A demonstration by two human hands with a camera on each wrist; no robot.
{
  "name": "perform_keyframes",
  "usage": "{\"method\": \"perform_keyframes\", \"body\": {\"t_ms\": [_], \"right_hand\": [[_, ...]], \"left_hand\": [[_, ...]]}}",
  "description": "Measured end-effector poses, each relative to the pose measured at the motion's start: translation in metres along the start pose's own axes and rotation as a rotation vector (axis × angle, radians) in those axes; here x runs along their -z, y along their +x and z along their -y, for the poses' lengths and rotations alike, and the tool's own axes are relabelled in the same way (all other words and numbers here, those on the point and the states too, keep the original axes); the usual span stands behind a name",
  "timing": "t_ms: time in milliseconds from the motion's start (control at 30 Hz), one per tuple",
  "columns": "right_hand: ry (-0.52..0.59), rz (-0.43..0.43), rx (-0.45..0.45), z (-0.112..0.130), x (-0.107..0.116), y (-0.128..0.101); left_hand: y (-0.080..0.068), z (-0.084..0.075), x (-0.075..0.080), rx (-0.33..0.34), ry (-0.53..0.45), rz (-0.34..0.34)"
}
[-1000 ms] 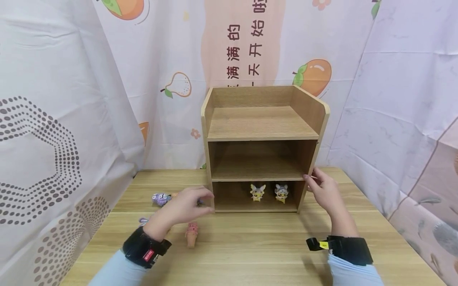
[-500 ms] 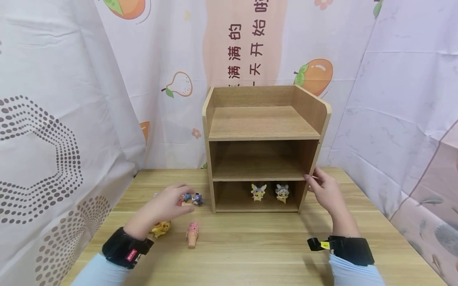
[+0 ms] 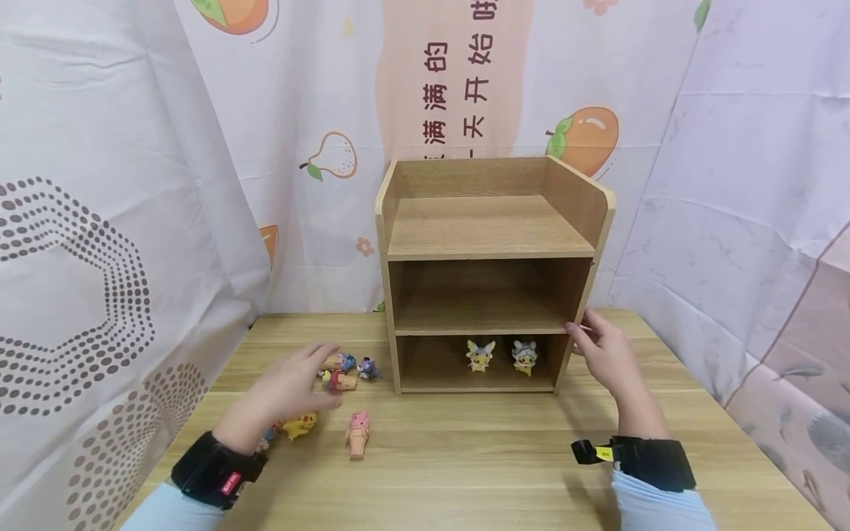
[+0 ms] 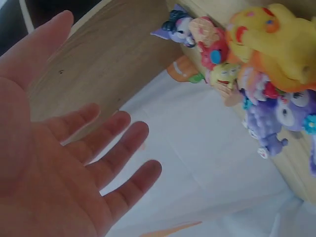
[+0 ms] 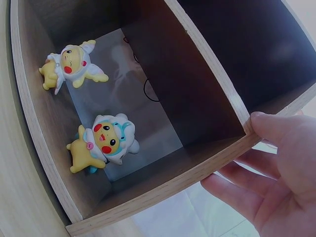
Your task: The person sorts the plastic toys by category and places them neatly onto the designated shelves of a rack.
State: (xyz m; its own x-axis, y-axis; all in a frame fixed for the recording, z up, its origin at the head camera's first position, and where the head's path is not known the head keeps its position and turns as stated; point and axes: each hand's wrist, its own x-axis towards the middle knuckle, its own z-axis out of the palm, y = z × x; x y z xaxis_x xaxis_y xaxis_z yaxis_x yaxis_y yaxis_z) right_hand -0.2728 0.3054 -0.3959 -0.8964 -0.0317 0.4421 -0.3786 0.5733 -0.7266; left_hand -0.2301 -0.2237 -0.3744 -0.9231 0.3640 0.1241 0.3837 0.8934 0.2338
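My left hand (image 3: 285,391) is over the left of the table with fingers spread and nothing in its grasp; the palm (image 4: 54,173) shows bare in the left wrist view. Around it lie a yellow figurine (image 3: 300,425), a small purple figurine (image 3: 367,369) and a red-topped ice-cream-cone toy (image 3: 340,381). My right hand (image 3: 607,361) grips the right side panel of the wooden shelf (image 3: 491,228), thumb on the front edge, fingers along the outer face. Two yellow figurines, one in a white eared hood (image 5: 76,66), one in a white and teal hood (image 5: 106,143), stand in the bottom compartment.
A pink ice-cream-cone toy (image 3: 357,434) lies on the wooden table (image 3: 451,464) in front of the shelf's left corner. Behind the shelf hangs a printed curtain (image 3: 319,88). More purple toys (image 4: 266,123) appear in the left wrist view.
My left hand has drawn back leftward from the shelf's left edge, uncovering toys on the table. The right hand keeps its hold on the shelf.
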Motion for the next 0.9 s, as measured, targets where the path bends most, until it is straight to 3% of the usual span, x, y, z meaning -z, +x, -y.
{"method": "perform_keyframes", "body": {"t_ms": [167,567,900], "right_hand": [[-0.004,0.002,-0.008,0.001,0.000,0.001],[-0.006,-0.003,-0.004,0.001,-0.001,0.000],[-0.001,0.002,-0.016,0.004,0.001,-0.002]], "left_hand": [[-0.004,0.004,-0.005,0.033,0.046,0.012],[-0.014,0.008,-0.018,0.160,0.061,0.137],[-0.016,0.012,-0.029,0.152,0.078,0.173]]}}
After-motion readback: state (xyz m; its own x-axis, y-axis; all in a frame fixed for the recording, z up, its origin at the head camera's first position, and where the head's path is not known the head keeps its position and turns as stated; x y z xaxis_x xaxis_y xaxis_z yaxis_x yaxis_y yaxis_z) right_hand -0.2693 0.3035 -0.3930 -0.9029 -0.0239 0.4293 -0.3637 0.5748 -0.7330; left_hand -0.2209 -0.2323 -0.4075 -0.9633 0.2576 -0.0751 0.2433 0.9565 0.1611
